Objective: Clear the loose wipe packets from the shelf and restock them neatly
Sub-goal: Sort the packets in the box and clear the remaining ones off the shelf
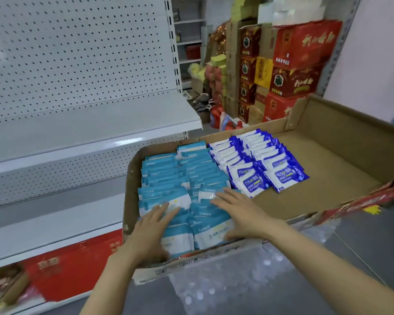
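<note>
A shallow cardboard tray (323, 169) holds two kinds of wipe packets. Light-blue packets (166, 171) stand in overlapping rows on its left side. Dark-blue packets marked 75% (257, 162) lie in two rows in the middle. My left hand (154, 228) lies flat on the near light-blue packets at the tray's front left, fingers spread. My right hand (239, 212) rests palm down on the neighbouring light-blue row, fingers apart and its thumb at a packet's near edge. Neither hand is closed around a packet.
White metal shelves (96, 123) with a pegboard back stand to the left. Stacked red cartons (303, 62) and brown boxes fill the back. A red box (77, 260) sits on the lowest shelf. A clear plastic bag (216, 285) lies on the grey floor below the tray.
</note>
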Available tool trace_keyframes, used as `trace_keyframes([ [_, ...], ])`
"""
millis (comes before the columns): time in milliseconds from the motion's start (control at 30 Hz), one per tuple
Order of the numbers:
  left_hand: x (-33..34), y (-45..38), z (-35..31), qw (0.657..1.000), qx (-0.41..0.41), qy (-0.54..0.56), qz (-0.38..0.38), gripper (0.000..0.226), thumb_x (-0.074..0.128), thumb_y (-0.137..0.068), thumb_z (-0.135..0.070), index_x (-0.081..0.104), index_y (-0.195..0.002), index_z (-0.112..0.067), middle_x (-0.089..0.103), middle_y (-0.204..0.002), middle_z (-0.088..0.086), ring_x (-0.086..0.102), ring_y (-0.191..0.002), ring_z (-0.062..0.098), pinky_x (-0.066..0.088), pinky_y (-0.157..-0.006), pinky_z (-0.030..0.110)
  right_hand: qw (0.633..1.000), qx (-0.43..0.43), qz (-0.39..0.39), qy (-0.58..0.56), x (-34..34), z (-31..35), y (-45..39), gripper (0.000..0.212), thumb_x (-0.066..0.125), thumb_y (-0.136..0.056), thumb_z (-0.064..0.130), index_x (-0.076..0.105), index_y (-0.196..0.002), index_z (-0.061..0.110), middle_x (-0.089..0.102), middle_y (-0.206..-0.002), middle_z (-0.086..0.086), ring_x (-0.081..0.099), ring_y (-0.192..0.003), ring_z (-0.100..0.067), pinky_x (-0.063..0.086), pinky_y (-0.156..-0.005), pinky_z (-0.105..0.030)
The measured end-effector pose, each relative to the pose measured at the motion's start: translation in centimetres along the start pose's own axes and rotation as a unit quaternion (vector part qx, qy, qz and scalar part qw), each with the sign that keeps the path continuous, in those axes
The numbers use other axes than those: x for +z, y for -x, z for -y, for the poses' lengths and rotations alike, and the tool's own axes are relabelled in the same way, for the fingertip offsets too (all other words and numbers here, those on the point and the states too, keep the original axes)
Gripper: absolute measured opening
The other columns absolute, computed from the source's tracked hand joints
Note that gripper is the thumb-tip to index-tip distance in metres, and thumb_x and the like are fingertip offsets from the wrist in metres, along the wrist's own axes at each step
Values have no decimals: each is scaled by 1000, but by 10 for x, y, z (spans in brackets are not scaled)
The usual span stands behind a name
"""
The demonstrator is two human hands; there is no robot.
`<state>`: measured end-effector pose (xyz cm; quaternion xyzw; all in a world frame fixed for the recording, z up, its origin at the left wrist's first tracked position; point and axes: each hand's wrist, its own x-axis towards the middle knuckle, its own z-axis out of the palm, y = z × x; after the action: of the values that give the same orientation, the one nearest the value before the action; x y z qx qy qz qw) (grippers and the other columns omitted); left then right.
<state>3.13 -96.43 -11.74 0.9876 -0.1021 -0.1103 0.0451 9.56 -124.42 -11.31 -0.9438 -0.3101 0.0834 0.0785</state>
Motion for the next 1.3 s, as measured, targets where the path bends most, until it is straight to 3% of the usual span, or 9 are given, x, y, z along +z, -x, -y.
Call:
trace_keyframes([
  [100,12,1,-5,998,-1,-61,33,109,67,-85,-49,-24,-145,-43,-23,-161,-5,-13,-150,21,-1,-121,40,996,-27,77,40,5,0,-11,108,73,-80,47,0,-156,27,-8,-163,1,-12,-149,-21,-2,-121,-39],
  [233,22,-2,-9,996,-35,-80,20,106,61,-91,-43,-36,-136,-44,-28,-159,-1,-17,-149,27,-3,-120,47,992,-36,103,66,12,-5,-19,114,72,-81,49,-13,-154,27,-17,-162,-2,-16,-148,-24,-6,-120,-42],
  [333,21,-11,-17,995,-58,-78,34,108,60,-93,-29,-36,-140,-40,-30,-159,2,-20,-148,32,-4,-120,54,993,-47,72,79,9,-11,-24,118,76,-75,50,-9,-154,30,-10,-163,0,-8,-149,-22,1,-121,-38],
  [533,16,-37,-32,992,-104,-65,-14,112,68,-85,-45,-20,-152,-32,-18,-163,1,-12,-150,31,-2,-118,59,998,-21,-16,66,6,-18,-43,103,70,-82,36,-2,-155,29,-2,-164,1,-1,-149,-19,11,-119,-34],
  [900,20,-29,-25,995,-82,-48,-2,120,73,-78,-49,-23,-150,-36,-22,-161,-2,-19,-149,27,-9,-118,56,999,-42,2,33,20,-24,-27,118,70,-76,60,-14,-154,27,-21,-160,3,-19,-147,-18,-12,-116,-34],
  [1167,18,-25,-36,993,-107,-33,-46,112,67,-80,-58,-18,-151,-39,-20,-162,-1,-18,-149,25,-13,-117,51,999,-43,-13,29,19,-23,-21,108,67,-83,53,-8,-155,25,-17,-161,2,-16,-148,-17,-10,-117,-34],
  [1300,23,-14,-39,989,-116,5,-91,94,55,-88,-59,-8,-154,-39,-14,-163,-4,-13,-150,19,-8,-120,43,997,-56,-47,-23,15,-19,-13,88,58,-91,50,4,-156,25,-2,-163,6,-3,-149,-13,-4,-117,-27],
])
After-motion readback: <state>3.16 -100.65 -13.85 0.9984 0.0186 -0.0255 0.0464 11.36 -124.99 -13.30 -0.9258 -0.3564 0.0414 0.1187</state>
